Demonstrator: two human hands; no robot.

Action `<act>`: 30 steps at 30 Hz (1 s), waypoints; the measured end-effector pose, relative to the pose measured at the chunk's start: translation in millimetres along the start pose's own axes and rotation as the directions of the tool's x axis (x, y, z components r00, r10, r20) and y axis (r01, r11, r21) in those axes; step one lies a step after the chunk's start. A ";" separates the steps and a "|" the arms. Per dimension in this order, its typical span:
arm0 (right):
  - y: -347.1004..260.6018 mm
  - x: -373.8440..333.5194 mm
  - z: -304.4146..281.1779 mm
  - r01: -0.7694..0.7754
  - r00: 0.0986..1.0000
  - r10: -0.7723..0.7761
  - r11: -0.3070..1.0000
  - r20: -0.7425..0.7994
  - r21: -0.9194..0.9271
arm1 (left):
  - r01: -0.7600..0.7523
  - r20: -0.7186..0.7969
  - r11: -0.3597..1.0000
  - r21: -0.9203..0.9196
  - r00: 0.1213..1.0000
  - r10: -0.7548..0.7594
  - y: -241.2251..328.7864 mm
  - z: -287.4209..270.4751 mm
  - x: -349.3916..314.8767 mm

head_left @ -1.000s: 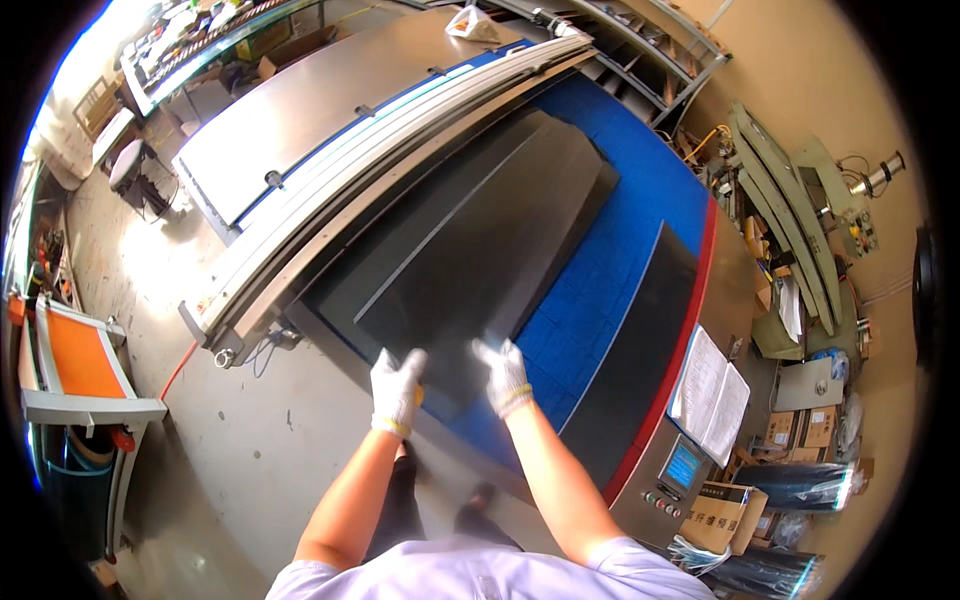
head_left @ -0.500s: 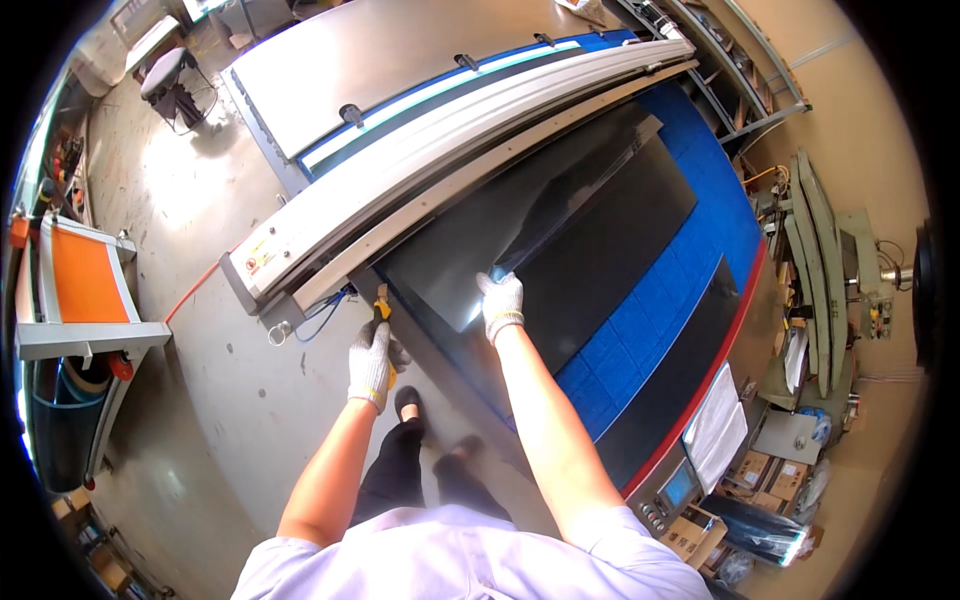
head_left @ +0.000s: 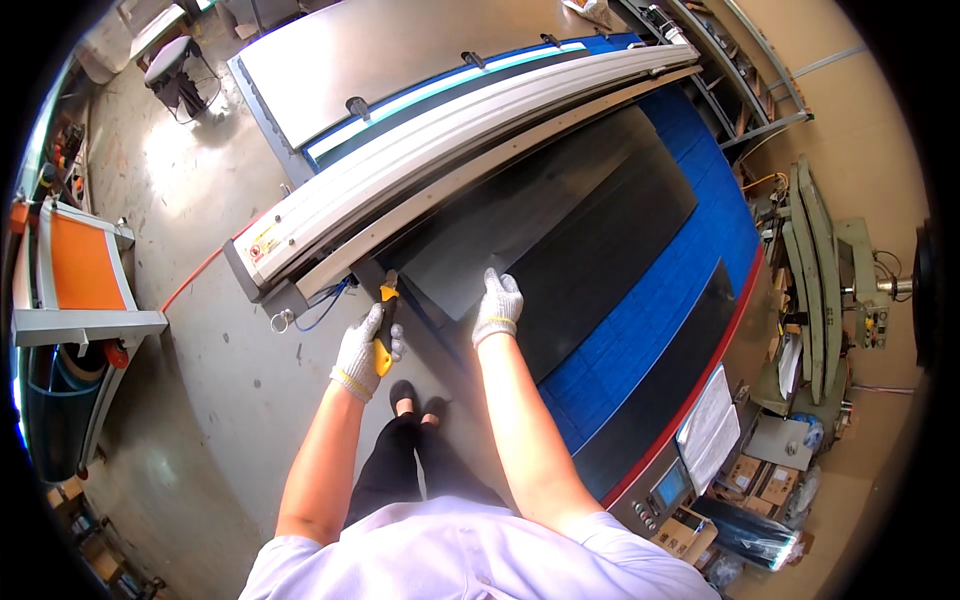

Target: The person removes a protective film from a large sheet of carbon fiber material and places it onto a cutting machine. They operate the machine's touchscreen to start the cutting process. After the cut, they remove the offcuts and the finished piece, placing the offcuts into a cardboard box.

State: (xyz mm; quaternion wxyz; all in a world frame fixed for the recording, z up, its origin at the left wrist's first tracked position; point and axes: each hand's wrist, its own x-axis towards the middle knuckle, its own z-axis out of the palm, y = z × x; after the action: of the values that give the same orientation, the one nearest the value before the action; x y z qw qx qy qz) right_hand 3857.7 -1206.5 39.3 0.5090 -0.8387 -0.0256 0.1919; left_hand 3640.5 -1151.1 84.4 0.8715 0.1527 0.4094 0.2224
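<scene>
My left hand [head_left: 362,350], in a pale knitted glove, is wrapped round a yellow-and-black utility knife [head_left: 385,325] held upright beside the table's near corner. My right hand [head_left: 497,303], gloved the same way, has its fingers closed at the edge of a thin, glossy dark sheet [head_left: 540,195]; the exact grip is partly hidden. That sheet lies next to a matte black sheet [head_left: 600,245] on the blue table surface [head_left: 690,160]. A seam between the two runs away from my right fingertips toward the far right.
A long white beam [head_left: 440,140] crosses the table beyond both sheets. Another black strip [head_left: 660,360] lies near the red edge [head_left: 700,385], beside a control panel [head_left: 665,490]. A frame with an orange panel [head_left: 90,260] stands left, and a stool [head_left: 175,65] farther off.
The thin sheet, folded up along the seam before, now lies flatter. My right hand has shifted slightly; my left hand has turned, showing more of the knife. My feet have drawn closer together.
</scene>
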 end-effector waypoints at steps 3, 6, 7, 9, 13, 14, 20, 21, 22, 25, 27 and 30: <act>-6.5 2.2 -5.5 -0.182 0.978 0.142 0.940 0.155 0.287 | 0.021 0.025 0.999 -0.051 0.999 -0.019 -3.2 -7.0 3.4; -27.2 -9.5 -20.1 -0.195 0.974 0.139 0.914 0.178 0.355 | -0.132 -0.234 0.962 0.240 0.954 0.190 -36.1 -11.8 7.2; -29.0 -13.6 -26.2 -0.193 0.975 0.140 0.916 0.171 0.351 | -0.159 -0.260 0.956 0.246 0.940 0.223 -49.3 -11.0 10.2; -24.8 -24.5 -42.3 -0.191 0.978 0.147 0.918 0.150 0.347 | -0.224 -0.251 0.973 0.061 0.940 0.232 -75.9 0.5 21.8; 21.5 -52.6 -72.8 -0.136 0.988 0.092 0.902 0.125 0.410 | -0.153 -0.290 0.944 -0.291 0.955 0.066 -100.3 12.9 41.7; 31.6 -64.9 -76.7 -0.117 0.991 0.084 0.910 0.101 0.397 | -0.053 -0.234 0.930 -0.363 0.972 -0.036 -100.4 11.3 39.9; 34.3 -112.6 -92.1 -0.181 0.978 0.207 0.911 -0.032 0.370 | -0.427 -0.240 0.871 0.244 0.843 0.481 -97.1 48.1 -7.5; 36.7 -114.0 -89.2 -0.203 0.964 0.255 0.890 -0.077 0.408 | -0.441 -0.231 0.843 0.308 0.825 0.516 -97.1 56.1 -11.0; 38.2 -113.8 -86.8 -0.222 0.945 0.304 0.866 -0.118 0.448 | -0.457 -0.218 0.810 0.367 0.804 0.553 -96.2 64.6 -14.7; 26.7 -124.0 -80.1 -0.375 0.904 0.424 0.841 -0.045 0.390 | -0.524 -0.088 0.776 0.352 0.806 0.585 -80.2 61.2 -28.8; 2.0 -132.8 -95.0 -0.360 0.930 0.366 0.893 0.030 0.270 | -0.423 -0.060 0.880 0.218 0.894 0.444 -67.4 40.5 -27.7; -3.4 -117.8 -98.1 -0.286 0.940 0.303 0.950 -0.158 0.125 | -0.313 -0.026 0.949 0.052 0.949 0.314 -76.6 40.8 -3.9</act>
State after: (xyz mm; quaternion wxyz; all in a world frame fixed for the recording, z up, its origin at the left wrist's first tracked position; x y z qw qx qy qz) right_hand 3783.4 -1315.8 117.2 0.5163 -0.8200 0.1550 0.1924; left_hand 3690.3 -1222.0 77.7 0.8143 0.2324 0.3998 0.3508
